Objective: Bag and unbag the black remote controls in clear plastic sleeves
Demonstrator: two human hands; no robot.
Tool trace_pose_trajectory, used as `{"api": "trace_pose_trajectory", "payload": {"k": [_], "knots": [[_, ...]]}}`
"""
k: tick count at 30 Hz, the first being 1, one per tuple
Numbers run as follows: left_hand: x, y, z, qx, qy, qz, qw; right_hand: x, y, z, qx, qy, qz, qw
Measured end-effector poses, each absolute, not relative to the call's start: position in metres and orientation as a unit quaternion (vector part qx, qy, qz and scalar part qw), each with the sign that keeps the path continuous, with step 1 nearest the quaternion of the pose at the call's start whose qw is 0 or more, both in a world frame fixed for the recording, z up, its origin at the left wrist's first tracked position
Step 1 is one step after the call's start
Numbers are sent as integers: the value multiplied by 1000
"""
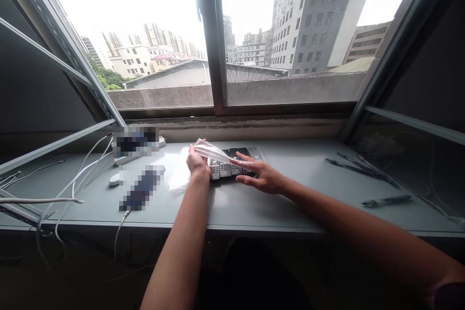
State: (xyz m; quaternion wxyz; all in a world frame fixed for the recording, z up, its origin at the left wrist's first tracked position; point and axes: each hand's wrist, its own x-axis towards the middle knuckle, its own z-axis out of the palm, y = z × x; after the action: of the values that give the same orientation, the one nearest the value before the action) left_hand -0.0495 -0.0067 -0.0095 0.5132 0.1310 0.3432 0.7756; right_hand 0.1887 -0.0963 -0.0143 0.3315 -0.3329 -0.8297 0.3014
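Observation:
My left hand pinches one end of a thin, clear plastic bag above the desk. My right hand has its fingers stretched out and spread, with the fingertips at the bag's other end; whether they are inside it I cannot tell. Below and behind the bag lies a row of several dark remote controls, side by side and partly covered by my hands. More clear plastic bags lie flat beside my left hand. Another piece of clear plastic shows just beyond my right hand.
Left on the grey desk are a white power strip, partly blurred out, a small white rounded object, a pixelated device and loose white cables. Several dark pens lie right. Metal shelf posts flank the window.

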Motion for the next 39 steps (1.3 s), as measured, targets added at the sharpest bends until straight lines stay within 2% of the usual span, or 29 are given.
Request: {"api": "trace_pose_trajectory", "payload": {"k": [19,26,34,39], "knots": [[-49,-4,-11,129,336,804,473,186,-98,-13,-318,-824,322,340],[-51,-8,-5,131,309,793,509,189,-97,-11,-314,-809,337,364],[-42,-26,5,278,204,705,620,187,-93,-9,-287,-726,467,416],[-42,-21,4,228,218,732,604,186,-89,-15,-248,-684,535,429]]}}
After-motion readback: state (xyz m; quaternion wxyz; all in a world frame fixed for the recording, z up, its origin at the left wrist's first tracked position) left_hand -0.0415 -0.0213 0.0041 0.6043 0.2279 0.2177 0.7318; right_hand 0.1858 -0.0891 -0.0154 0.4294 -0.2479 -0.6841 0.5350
